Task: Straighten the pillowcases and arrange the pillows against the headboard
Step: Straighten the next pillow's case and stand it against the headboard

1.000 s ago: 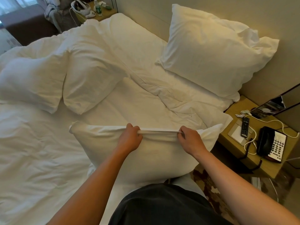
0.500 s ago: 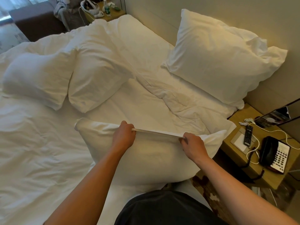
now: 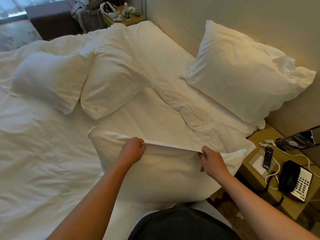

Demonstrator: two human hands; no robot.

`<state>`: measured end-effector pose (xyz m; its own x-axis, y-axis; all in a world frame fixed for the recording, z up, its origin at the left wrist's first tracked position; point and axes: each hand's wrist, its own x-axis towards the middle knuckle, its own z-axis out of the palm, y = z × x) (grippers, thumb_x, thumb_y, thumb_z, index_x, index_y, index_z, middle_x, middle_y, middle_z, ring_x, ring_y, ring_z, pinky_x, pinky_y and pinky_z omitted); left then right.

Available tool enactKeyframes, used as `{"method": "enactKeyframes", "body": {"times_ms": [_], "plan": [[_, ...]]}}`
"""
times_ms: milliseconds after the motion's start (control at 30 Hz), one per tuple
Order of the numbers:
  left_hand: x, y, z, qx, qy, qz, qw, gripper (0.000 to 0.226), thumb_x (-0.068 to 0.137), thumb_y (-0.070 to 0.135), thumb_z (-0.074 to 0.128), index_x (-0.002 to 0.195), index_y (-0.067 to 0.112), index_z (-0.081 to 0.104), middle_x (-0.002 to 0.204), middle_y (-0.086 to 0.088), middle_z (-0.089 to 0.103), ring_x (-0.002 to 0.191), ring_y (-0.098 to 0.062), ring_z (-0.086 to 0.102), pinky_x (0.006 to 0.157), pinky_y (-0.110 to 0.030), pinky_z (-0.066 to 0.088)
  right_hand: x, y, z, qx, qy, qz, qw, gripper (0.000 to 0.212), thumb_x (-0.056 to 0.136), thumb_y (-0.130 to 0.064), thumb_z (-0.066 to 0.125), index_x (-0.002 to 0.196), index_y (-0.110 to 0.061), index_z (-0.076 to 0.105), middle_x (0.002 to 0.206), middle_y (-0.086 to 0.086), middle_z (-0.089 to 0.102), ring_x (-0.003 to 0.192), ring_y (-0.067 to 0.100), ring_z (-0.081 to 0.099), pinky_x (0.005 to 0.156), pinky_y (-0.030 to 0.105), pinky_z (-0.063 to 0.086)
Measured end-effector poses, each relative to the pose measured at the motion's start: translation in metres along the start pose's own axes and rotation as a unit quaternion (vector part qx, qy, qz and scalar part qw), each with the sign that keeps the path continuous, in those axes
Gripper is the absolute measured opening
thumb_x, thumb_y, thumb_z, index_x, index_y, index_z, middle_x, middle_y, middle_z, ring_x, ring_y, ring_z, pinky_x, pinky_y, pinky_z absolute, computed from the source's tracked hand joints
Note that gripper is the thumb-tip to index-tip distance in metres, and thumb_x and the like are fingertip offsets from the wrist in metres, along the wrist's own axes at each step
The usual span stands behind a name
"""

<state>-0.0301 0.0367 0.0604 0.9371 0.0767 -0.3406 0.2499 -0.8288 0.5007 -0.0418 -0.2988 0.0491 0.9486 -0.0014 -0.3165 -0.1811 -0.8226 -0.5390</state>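
A white pillow (image 3: 161,179) stands on its edge on the bed in front of me. My left hand (image 3: 132,149) and my right hand (image 3: 212,161) both pinch the top hem of its pillowcase, which is stretched taut between them. Another white pillow (image 3: 242,73) leans against the beige headboard (image 3: 216,16) at the right. Two more pillows lie on the bed at the left, one (image 3: 46,78) flat and one (image 3: 110,84) beside it, partly overlapping.
The white duvet (image 3: 43,161) is rumpled across the bed. A bedside table (image 3: 277,170) at the right holds a black phone (image 3: 294,182), a remote (image 3: 268,157) and cables. A far nightstand (image 3: 124,18) carries a headset and a bottle. A dark bench (image 3: 52,18) stands beyond the bed.
My hands have moved further apart along the hem and stretched it. My view has shifted slightly, so the whole scene sits lower and more to the right.
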Motion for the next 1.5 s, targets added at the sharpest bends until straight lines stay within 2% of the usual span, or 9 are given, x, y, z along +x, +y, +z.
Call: {"method": "enactKeyframes", "body": {"times_ms": [100, 233, 500, 700, 1000, 1200, 1333, 1400, 1500], "plan": [[-0.001, -0.001, -0.006, -0.005, 0.026, 0.004, 1.000, 0.037, 0.099, 0.017, 0.050, 0.063, 0.009, 0.048, 0.060, -0.006, 0.052, 0.063, -0.027, 0.052, 0.058, -0.036, 0.037, 0.005, -0.007, -0.010, -0.035, 0.010, -0.021, 0.999, 0.027, 0.104, -0.029, 0.052, 0.078, -0.023, 0.054, 0.065, -0.005, 0.067, 0.051, 0.011, 0.067, 0.061, 0.041, 0.057], [0.004, 0.006, -0.018, -0.033, 0.071, 0.010, 0.997, 0.036, 0.100, 0.021, 0.053, 0.069, 0.003, 0.058, 0.063, -0.008, 0.059, 0.065, -0.028, 0.057, 0.061, -0.038, 0.045, 0.016, -0.021, -0.028, -0.081, 0.023, -0.042, 0.996, 0.025, 0.099, -0.027, 0.056, 0.076, -0.021, 0.061, 0.068, -0.005, 0.068, 0.068, 0.019, 0.063, 0.070, 0.044, 0.057], [0.027, 0.034, -0.053, -0.074, 0.145, 0.027, 0.986, 0.033, 0.098, 0.023, 0.056, 0.070, 0.007, 0.060, 0.063, -0.005, 0.061, 0.065, -0.026, 0.058, 0.061, -0.037, 0.046, 0.043, -0.051, -0.075, -0.038, 0.111, -0.090, 0.989, 0.019, 0.094, -0.022, 0.060, 0.076, -0.022, 0.067, 0.068, -0.006, 0.069, 0.065, 0.017, 0.064, 0.064, 0.039, 0.056], [0.059, 0.110, -0.074, -0.086, 0.174, 0.073, 0.978, 0.031, 0.099, 0.027, 0.053, 0.072, 0.012, 0.061, 0.064, -0.001, 0.060, 0.064, -0.019, 0.057, 0.061, -0.039, 0.049, 0.077, -0.049, -0.150, 0.008, 0.197, -0.089, 0.976, 0.019, 0.093, -0.020, 0.065, 0.074, -0.020, 0.070, 0.069, -0.003, 0.069, 0.068, 0.020, 0.063, 0.063, 0.038, 0.052], [0.120, 0.233, -0.055, -0.089, 0.203, 0.121, 0.968, 0.030, 0.100, 0.030, 0.048, 0.077, 0.019, 0.064, 0.067, 0.008, 0.061, 0.065, -0.009, 0.057, 0.060, -0.031, 0.047, 0.134, 0.017, -0.244, 0.041, 0.275, -0.074, 0.958, 0.020, 0.096, -0.026, 0.065, 0.078, -0.019, 0.072, 0.074, -0.002, 0.071, 0.071, 0.021, 0.063, 0.066, 0.039, 0.053], [0.165, 0.291, -0.006, -0.078, 0.170, 0.086, 0.979, 0.031, 0.100, 0.031, 0.049, 0.074, 0.021, 0.064, 0.066, 0.006, 0.063, 0.065, -0.015, 0.061, 0.062, -0.037, 0.051, 0.184, 0.080, -0.276, 0.049, 0.246, -0.034, 0.967, 0.024, 0.095, -0.024, 0.063, 0.074, -0.016, 0.068, 0.067, -0.001, 0.066, 0.064, 0.019, 0.059, 0.060, 0.038, 0.049], [0.180, 0.309, 0.045, -0.033, 0.121, 0.043, 0.991, 0.033, 0.100, 0.029, 0.052, 0.073, 0.014, 0.061, 0.065, 0.000, 0.063, 0.064, -0.019, 0.059, 0.063, -0.040, 0.052, 0.216, 0.132, -0.265, 0.046, 0.166, 0.009, 0.985, 0.026, 0.096, -0.023, 0.063, 0.070, -0.019, 0.066, 0.064, -0.001, 0.064, 0.062, 0.020, 0.059, 0.054, 0.033, 0.041], [0.187, 0.315, 0.065, -0.025, 0.105, 0.038, 0.993, 0.035, 0.100, 0.029, 0.053, 0.069, 0.013, 0.057, 0.067, -0.004, 0.059, 0.062, -0.019, 0.055, 0.058, -0.037, 0.046, 0.230, 0.159, -0.255, 0.053, 0.141, 0.021, 0.988, 0.027, 0.097, -0.024, 0.062, 0.070, -0.020, 0.064, 0.066, -0.002, 0.063, 0.064, 0.020, 0.060, 0.053, 0.030, 0.038], [0.196, 0.324, 0.081, -0.039, 0.073, 0.021, 0.996, 0.032, 0.100, 0.031, 0.054, 0.068, 0.026, 0.053, 0.076, -0.004, 0.056, 0.062, -0.015, 0.053, 0.056, -0.029, 0.038, 0.248, 0.186, -0.247, 0.076, 0.114, 0.009, 0.991, 0.022, 0.097, -0.021, 0.061, 0.075, -0.022, 0.064, 0.074, -0.004, 0.064, 0.068, 0.016, 0.059, 0.056, 0.030, 0.038]]}}
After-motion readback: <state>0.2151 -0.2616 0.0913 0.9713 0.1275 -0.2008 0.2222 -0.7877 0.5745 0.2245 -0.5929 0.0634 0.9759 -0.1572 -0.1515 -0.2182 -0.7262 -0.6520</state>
